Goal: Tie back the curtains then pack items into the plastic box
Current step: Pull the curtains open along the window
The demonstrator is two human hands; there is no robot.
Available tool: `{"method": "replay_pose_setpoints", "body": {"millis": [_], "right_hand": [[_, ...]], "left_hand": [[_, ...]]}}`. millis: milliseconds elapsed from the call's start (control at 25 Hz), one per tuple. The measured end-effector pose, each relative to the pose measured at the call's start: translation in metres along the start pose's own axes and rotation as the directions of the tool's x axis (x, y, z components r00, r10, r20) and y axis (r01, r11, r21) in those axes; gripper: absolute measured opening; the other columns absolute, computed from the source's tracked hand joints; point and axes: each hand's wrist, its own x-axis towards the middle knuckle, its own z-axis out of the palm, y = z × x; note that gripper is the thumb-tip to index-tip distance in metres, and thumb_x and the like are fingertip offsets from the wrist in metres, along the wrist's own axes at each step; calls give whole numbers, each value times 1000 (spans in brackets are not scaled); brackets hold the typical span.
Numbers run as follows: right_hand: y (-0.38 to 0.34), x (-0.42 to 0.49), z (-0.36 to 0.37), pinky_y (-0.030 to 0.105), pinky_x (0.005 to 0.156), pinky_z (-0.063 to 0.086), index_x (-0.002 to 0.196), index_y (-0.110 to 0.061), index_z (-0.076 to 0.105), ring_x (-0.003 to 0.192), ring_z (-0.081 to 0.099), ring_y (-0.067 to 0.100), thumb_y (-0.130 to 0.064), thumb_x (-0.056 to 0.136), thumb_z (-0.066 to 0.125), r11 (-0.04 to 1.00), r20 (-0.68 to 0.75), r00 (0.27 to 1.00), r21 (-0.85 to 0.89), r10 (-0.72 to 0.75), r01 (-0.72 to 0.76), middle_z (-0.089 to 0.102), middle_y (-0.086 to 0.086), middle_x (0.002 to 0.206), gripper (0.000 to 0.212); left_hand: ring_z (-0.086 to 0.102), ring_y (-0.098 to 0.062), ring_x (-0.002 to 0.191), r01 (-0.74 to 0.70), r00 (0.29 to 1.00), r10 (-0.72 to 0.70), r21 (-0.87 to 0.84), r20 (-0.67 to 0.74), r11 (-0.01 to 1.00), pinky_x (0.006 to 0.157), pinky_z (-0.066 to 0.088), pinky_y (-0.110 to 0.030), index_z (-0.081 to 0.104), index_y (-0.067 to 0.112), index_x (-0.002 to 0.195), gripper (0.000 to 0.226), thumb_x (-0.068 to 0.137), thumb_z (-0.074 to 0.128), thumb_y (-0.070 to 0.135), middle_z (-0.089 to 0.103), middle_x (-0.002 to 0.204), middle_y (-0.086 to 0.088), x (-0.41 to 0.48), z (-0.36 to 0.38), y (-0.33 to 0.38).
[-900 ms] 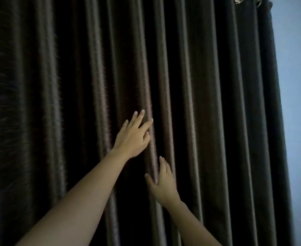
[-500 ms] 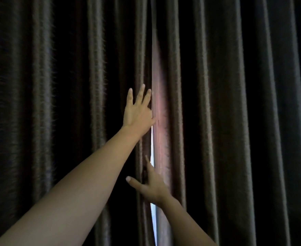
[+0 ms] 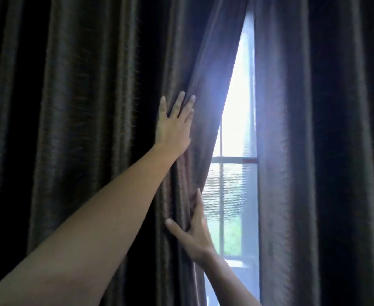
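Pressing flat on the left curtain (image 3: 93, 129) mid-frame, left hand (image 3: 174, 127) has fingers spread; right hand (image 3: 195, 237) lower down hooks its edge, thumb out. Right curtain (image 3: 314, 151) hangs straight, bright window (image 3: 232, 173) between them

Right hand (image 3: 195, 234) fingertips hidden behind curtain (image 3: 181, 184) edge (window (image 3: 232, 173) mostly covered)

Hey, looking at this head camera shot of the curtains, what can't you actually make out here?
- Plastic box and items to pack: outside the head view.
- Any tieback or hook: none visible; the dark folds of the left curtain may hide one.
- Fingertips of the right hand: tucked behind the curtain edge.
- Left hand: pressed on fabric; grip unclear.
- Outdoors through the window: overexposed, blurred.
- Curtain rod: cut off above.
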Motion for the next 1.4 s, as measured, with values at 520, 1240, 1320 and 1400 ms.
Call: {"method": "replay_pose_setpoints", "body": {"millis": [520, 1240, 1320, 1400], "right_hand": [[-47, 58, 171, 48, 118, 12, 147, -37, -8, 144, -11, 6, -88, 51, 51, 978, 19, 980, -74, -196, 197, -14, -15, 156, 124], [-156, 111, 378, 45, 113, 29, 146, -40, -6, 142, 20, 11, -70, 57, 70, 980, 213, 957, 68, -200, 189, 11, -13, 157, 121], [-168, 113, 399, 42, 115, 26, 147, -38, -5, 143, 19, 11, -68, 57, 72, 981, 277, 941, 52, -196, 189, 8, -12, 158, 122], [-178, 112, 419, 41, 115, 26, 147, -35, -7, 142, 20, 14, -69, 57, 72, 982, 328, 926, 38, -188, 186, 11, -9, 158, 125]], "left_hand": [[-15, -46, 140, 330, 935, -352, -441, 35, 834, 99, 26, -74, 13, 41, 147, 90, 84, 65, 3, -27, 153, -13, -10, 61, -132], [-14, -40, 143, 349, 926, -371, -217, -69, 912, 105, 7, -72, 11, 32, 149, 95, 78, 63, -3, -14, 158, -5, -66, 139, -367], [-14, -41, 142, 414, 900, -435, -251, -31, 875, 104, 13, -72, 12, 35, 148, 96, 78, 64, -6, -20, 157, -5, -76, 148, -392], [-11, -43, 142, 464, 877, -481, -301, 22, 833, 104, 24, -70, 12, 38, 148, 98, 79, 62, -10, -22, 156, -7, -85, 154, -413]]}}
